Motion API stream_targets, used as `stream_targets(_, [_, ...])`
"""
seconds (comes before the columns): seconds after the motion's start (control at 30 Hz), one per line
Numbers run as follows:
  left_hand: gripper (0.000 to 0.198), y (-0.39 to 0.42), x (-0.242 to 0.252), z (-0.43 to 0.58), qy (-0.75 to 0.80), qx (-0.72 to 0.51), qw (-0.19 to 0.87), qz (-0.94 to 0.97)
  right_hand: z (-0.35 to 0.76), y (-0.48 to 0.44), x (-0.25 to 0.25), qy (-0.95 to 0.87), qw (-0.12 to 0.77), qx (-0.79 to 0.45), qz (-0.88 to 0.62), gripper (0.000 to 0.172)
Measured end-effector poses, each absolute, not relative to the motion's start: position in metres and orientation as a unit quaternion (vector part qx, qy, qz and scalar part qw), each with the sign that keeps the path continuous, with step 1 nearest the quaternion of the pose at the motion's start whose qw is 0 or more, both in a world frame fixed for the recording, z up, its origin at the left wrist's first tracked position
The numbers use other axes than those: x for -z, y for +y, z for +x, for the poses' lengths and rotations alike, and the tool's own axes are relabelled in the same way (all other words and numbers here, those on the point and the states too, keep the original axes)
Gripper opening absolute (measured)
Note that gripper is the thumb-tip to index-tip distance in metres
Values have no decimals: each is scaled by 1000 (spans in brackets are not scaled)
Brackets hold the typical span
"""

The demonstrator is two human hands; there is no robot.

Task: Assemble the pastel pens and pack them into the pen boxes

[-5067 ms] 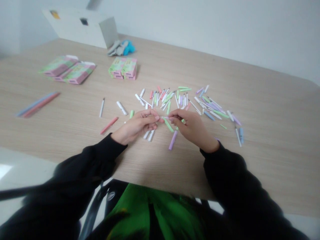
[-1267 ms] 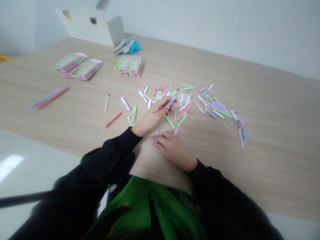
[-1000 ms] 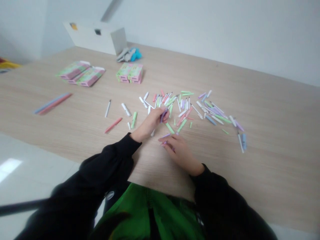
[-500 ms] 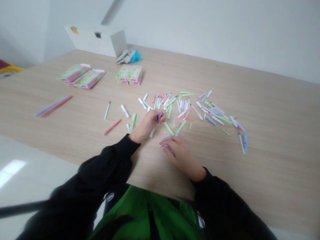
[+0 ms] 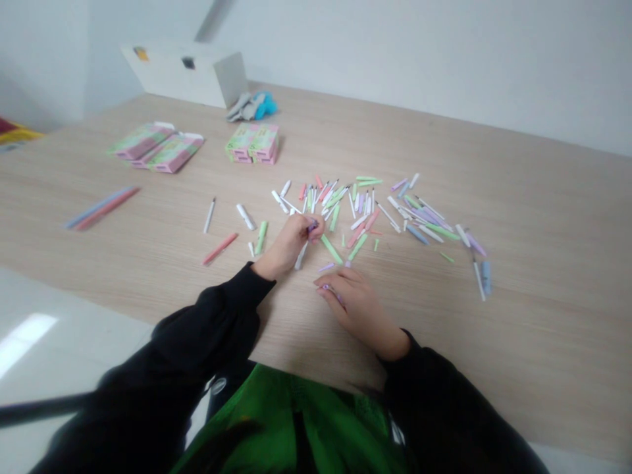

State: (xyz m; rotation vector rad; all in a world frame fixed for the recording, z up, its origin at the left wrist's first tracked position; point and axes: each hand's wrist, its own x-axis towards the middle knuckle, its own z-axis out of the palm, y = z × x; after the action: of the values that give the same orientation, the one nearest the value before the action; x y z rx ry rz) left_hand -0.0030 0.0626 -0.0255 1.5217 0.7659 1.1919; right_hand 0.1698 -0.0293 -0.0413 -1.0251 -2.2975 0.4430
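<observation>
My left hand (image 5: 297, 238) is closed around a small purple pen part (image 5: 312, 226), mostly hidden by the fingers. Lower and to the right, my right hand (image 5: 353, 299) pinches another purple pen part (image 5: 336, 294) between thumb and fingers. Just beyond the right hand lies a short purple piece (image 5: 326, 267). Two green pen barrels (image 5: 331, 250) rest slantwise above it. A white pen part (image 5: 301, 256) sticks out beside the left hand. White refills with dark tips, caps and barrels in several colours are scattered past both hands.
Pink-and-green boxes (image 5: 253, 143) stand at the back left, with flatter ones (image 5: 172, 153) farther left. Grey and blue gloves (image 5: 253, 105) lie near a white box (image 5: 182, 76) by the wall. Pink and blue long pieces (image 5: 106, 209) lie at the far left; a red pen (image 5: 220, 249) is nearer.
The view has shifted slightly. Both hands keep nearly the same place and the same grip on the purple parts; the scattered pieces lie as before.
</observation>
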Motion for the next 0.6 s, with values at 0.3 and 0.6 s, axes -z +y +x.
stream_targets(0.3, [42,71,40,-1,319,-520,540,580,171,-27,41,-855,285,-168,-400,16])
stream_targets(0.6, [47,87,63,12,338,-523,574,532,170,-22,49,-835,275,-210,-428,17])
